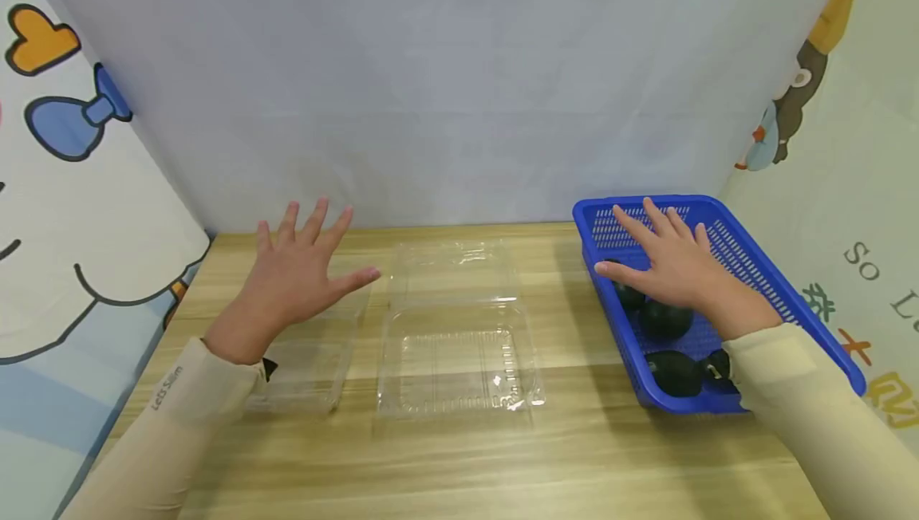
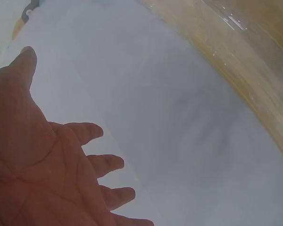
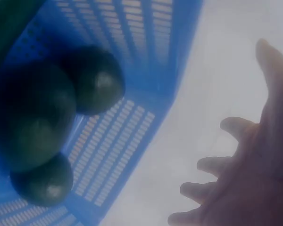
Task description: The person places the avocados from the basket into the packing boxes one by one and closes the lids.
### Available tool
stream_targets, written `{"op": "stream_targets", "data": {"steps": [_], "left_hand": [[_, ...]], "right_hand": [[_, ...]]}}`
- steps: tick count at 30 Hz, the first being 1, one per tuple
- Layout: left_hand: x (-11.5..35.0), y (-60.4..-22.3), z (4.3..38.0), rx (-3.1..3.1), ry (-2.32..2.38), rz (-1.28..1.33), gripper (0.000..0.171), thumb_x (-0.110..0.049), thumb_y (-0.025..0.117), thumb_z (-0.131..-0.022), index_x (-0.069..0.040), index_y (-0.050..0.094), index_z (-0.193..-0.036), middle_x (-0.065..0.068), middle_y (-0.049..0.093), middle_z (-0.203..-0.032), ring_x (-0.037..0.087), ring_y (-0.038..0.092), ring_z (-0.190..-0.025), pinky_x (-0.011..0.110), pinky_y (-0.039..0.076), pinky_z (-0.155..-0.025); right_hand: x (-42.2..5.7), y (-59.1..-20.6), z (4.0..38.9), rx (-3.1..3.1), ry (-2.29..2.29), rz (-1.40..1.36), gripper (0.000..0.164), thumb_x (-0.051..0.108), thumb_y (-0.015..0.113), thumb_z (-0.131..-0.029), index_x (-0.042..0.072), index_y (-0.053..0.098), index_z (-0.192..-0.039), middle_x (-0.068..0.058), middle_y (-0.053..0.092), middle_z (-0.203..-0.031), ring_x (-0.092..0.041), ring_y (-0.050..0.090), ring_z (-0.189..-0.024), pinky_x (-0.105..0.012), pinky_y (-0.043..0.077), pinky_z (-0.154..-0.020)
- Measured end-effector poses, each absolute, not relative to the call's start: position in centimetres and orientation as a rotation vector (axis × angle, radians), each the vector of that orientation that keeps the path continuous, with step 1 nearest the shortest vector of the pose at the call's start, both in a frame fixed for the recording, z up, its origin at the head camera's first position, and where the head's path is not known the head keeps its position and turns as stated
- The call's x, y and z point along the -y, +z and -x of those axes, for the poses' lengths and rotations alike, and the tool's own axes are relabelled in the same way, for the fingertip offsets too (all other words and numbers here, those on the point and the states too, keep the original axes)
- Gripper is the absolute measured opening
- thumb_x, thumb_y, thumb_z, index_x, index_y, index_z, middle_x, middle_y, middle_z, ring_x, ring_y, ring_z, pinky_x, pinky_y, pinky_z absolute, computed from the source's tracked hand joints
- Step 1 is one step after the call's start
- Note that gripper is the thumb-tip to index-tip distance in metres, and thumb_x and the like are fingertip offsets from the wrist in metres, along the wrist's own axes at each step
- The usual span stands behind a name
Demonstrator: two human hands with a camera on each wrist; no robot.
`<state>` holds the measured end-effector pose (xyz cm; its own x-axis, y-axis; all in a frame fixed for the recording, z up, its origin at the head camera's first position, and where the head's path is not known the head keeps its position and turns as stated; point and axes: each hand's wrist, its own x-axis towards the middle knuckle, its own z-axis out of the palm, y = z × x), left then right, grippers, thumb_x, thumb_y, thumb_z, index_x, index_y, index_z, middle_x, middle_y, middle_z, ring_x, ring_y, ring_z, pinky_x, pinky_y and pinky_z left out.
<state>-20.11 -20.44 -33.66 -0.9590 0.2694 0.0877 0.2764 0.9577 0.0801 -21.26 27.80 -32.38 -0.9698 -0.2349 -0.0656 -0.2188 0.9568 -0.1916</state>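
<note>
Both hands are raised with fingers spread, and neither holds anything. My left hand [image 1: 290, 281] hovers above a clear plastic clamshell box [image 1: 305, 376] at the left, which the hand and sleeve partly hide. In the left wrist view, the palm and straight fingers of the left hand [image 2: 42, 160] show against a pale backdrop. Over a blue plastic basket [image 1: 700, 403] at the right is my right hand [image 1: 675, 265]. Several smooth, dark green, egg-shaped fruits [image 1: 673, 374], like avocados, lie in this basket; the right wrist view shows some closer [image 3: 33, 117].
A second clear clamshell box [image 1: 459, 368] lies opened flat at the middle of the wood-grain table [image 1: 459, 464], its lid toward the back. A pale cloth [image 1: 459, 89] rises behind the table. Printed cloths with cartoon figures hang at the left [image 1: 79, 217] and right [image 1: 826, 217].
</note>
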Motion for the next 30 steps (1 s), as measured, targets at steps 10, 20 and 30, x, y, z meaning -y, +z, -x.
{"op": "stream_targets", "data": {"steps": [10, 20, 30], "left_hand": [[20.3, -33.9, 19.6, 3.045, -0.156, 0.437, 0.099, -0.083, 0.03, -0.081, -0.021, 0.011, -0.156, 0.015, 0.004, -0.159, 0.046, -0.002, -0.141, 0.074, -0.001, -0.101], [20.0, -34.6, 19.2, 3.047, -0.208, 0.436, 0.098, -0.083, 0.032, -0.081, -0.023, 0.012, -0.156, 0.015, 0.006, -0.159, 0.045, 0.0, -0.141, 0.073, 0.0, -0.102], [18.9, -34.6, 18.7, 3.048, -0.262, 0.463, 0.098, -0.082, 0.032, -0.082, -0.022, 0.01, -0.156, 0.015, 0.005, -0.159, 0.047, -0.001, -0.141, 0.071, 0.0, -0.103]], "right_hand": [[-30.6, -32.3, 22.0, -3.025, -0.274, 0.298, 0.096, 0.073, 0.051, -0.083, 0.028, 0.008, -0.156, -0.025, -0.003, -0.156, -0.055, -0.007, -0.136, -0.075, -0.006, -0.099], [-32.8, -32.6, 22.4, -3.009, -0.273, 0.234, 0.098, 0.071, 0.052, -0.083, 0.023, 0.006, -0.156, -0.033, -0.002, -0.153, -0.061, -0.002, -0.132, -0.078, 0.002, -0.096], [-33.7, -32.6, 22.8, -2.986, -0.291, 0.193, 0.1, 0.071, 0.052, -0.083, 0.02, 0.004, -0.155, -0.035, -0.003, -0.151, -0.062, 0.003, -0.132, -0.078, 0.006, -0.096]]}}
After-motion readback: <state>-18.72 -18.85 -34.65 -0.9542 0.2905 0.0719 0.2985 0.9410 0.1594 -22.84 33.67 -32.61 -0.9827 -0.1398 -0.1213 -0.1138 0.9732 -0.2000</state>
